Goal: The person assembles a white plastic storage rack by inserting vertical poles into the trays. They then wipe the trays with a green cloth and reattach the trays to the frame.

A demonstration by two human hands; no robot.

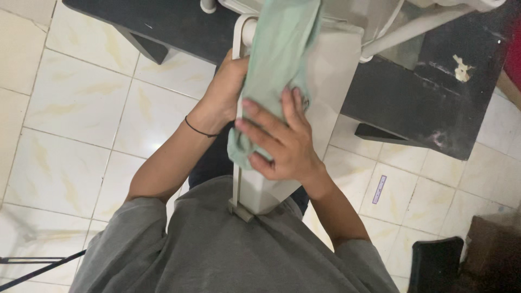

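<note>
A pale green cloth (282,49) is stretched lengthwise over a narrow off-white padded board (331,70) that points toward me. My left hand (225,89) grips the cloth at the board's left edge; a thin black band circles that wrist. My right hand (282,138) lies on top of the cloth's near end, fingers spread and curled around the fabric, pressing it against the board. The board's near tip sits against my grey shirt.
A black base plate (423,103) lies on the cream tiled floor (76,108) under the board, with white tubular frame parts (401,32) above it. A dark box (437,263) stands at the lower right. A thin black rod (32,268) crosses the lower left.
</note>
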